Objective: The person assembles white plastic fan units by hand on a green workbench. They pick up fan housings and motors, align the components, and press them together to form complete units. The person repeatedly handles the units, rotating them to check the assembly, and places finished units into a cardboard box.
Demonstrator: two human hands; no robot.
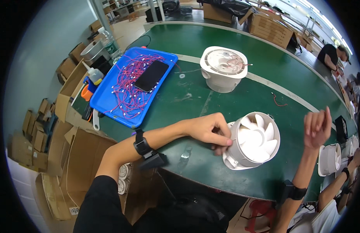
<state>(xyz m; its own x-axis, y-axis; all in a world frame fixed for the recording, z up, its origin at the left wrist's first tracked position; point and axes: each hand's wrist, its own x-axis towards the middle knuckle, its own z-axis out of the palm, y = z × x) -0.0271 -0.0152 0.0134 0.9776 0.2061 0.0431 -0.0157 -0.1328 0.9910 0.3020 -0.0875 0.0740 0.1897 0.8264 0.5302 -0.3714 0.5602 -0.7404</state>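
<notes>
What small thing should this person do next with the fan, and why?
Perhaps bring the right hand to the right side of the fan to steady it: that hand is raised apart and looks empty, while only the left hand is at the fan.

We see a white fan (255, 138), a white housing (223, 83) and a green desk (176, 112) with pale stripes (288, 94). Our tray (104, 104) is blue, its wires (127, 77) pinkish red with white tips, the phone (152, 75) black, the boxes (270, 30) brown, our sleeve (102, 196) black.
</notes>
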